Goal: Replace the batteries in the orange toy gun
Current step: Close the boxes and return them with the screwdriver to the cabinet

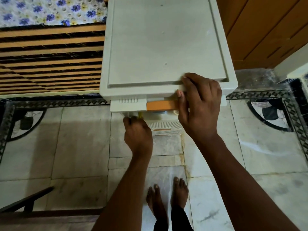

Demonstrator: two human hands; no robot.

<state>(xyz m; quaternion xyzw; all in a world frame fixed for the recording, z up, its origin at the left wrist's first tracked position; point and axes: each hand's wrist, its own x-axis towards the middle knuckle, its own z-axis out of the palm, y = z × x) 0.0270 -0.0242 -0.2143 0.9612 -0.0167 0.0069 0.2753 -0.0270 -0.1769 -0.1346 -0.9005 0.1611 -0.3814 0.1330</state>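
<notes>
One plastic drawer cabinet (166,47), off-white, stands on the floor, seen from above. Two drawers show at its near face: the top drawer (130,104), pulled slightly out, with one orange handle (162,105), and a lower drawer (165,126) with a smaller orange handle. The right hand (198,104) rests on the cabinet's near right edge, fingers curled over the rim and thumb against the top drawer's front, its grip on the cabinet. The left hand (137,130) is below the top drawer, fingers curled around something yellow (140,115) too hidden to name. No orange toy gun can be made out. Two bare feet (166,197) stand on the marble floor (75,139), which has black patterned borders. One slatted bed frame (50,60) with a floral mattress (50,10) lies left; a wooden wardrobe (266,30) stands far right.
</notes>
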